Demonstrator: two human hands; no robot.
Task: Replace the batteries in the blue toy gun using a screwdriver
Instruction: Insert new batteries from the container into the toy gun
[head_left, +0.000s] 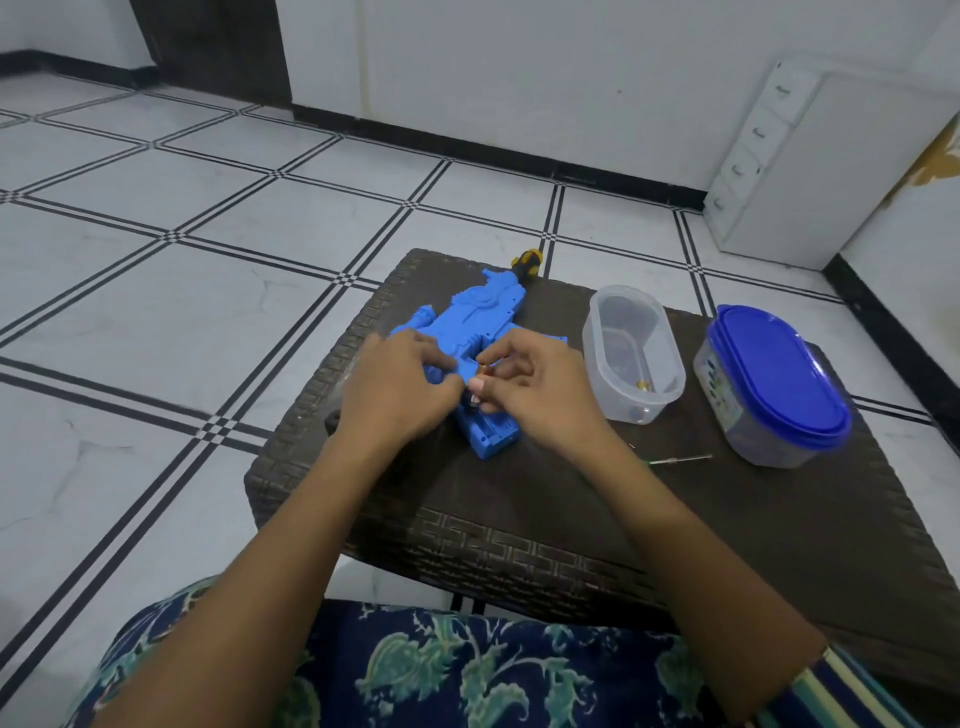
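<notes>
The blue toy gun lies flat on a dark woven table, barrel pointing away, its grip toward me with the battery bay open. My left hand presses on the gun's body just left of the grip. My right hand pinches a small battery at the open bay; most of the battery is hidden by my fingers. A thin screwdriver lies on the table to the right of my right forearm, its handle partly hidden.
A clear open plastic tub with small parts stands right of the gun. A tub with a blue lid stands further right. A white drawer unit is against the far wall. Tiled floor lies to the left.
</notes>
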